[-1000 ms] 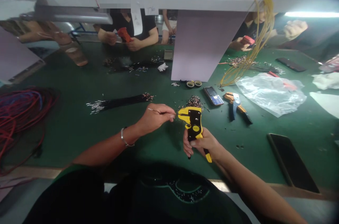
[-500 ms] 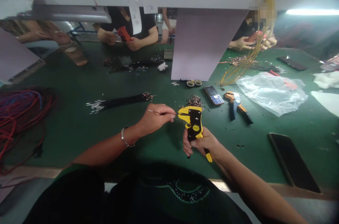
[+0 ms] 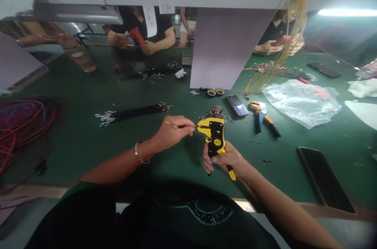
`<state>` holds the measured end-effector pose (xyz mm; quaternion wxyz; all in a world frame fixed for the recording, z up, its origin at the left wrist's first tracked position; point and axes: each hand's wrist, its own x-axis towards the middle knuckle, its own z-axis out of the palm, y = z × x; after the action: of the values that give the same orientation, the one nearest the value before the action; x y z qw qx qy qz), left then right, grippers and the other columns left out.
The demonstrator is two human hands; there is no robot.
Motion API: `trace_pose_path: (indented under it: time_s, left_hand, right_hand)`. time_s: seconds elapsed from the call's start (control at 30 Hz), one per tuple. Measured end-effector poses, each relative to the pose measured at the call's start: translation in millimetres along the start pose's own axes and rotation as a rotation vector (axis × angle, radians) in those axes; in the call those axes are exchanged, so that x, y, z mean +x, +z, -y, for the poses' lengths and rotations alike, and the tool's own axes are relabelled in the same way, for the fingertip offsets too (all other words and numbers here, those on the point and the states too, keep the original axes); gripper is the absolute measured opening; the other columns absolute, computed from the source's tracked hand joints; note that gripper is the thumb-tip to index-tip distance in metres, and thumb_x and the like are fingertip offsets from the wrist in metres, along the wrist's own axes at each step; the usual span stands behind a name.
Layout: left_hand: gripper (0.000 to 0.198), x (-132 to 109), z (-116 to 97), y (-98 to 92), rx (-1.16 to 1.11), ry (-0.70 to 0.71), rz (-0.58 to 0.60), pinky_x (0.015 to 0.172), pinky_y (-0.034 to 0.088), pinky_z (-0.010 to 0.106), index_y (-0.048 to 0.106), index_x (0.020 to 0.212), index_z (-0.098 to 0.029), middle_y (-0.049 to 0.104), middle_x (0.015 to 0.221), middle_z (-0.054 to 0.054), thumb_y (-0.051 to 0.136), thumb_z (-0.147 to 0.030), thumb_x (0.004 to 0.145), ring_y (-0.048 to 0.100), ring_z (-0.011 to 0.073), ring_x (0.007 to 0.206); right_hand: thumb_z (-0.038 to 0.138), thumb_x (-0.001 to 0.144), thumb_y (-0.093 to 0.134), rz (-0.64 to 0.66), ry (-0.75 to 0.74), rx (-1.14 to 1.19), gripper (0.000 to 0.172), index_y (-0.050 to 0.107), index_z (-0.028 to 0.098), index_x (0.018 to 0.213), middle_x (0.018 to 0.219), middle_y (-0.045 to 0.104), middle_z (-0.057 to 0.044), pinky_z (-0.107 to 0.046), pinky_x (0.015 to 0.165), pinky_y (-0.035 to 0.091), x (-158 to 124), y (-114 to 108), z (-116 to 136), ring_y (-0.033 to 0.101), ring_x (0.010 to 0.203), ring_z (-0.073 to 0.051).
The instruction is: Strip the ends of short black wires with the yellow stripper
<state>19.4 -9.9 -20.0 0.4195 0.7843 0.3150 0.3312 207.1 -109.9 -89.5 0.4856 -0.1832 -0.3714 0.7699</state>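
Over the green bench mat [image 3: 70, 154], I log two hands. Left hand [image 3: 172, 132] pinches one thin wire [image 3: 182, 125] between fingers and thumb, its length running into the head of one yellow wire stripper [image 3: 214, 137]. Right hand [image 3: 225, 158] wraps closed around the stripper's handle. Just beyond lie one heap of metal wire bits [image 3: 216, 112], one keypad phone [image 3: 237, 105], and two tape rolls [image 3: 215, 92].
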Motion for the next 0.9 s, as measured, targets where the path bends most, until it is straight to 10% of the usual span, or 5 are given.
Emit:
trace_pose_path:
  time_s: [0.9]
  left_hand:
    - [0.01,3.2,3.0,-1.7,-0.115,-0.118,0.02,0.057,0.047,0.024,0.073,0.071,-0.017,0.069,0.062,0.002,0.063,-0.017,0.075,0.06,0.0104,0.057]
  right_hand:
    - [0.02,0.075,0.075,-0.111,0.036,-0.046,0.018,0.061,0.013,0.082,0.057,0.056,0.003,-0.028,0.044,0.048,-2.5,5.3,0.9,0.053,0.045,-0.011]
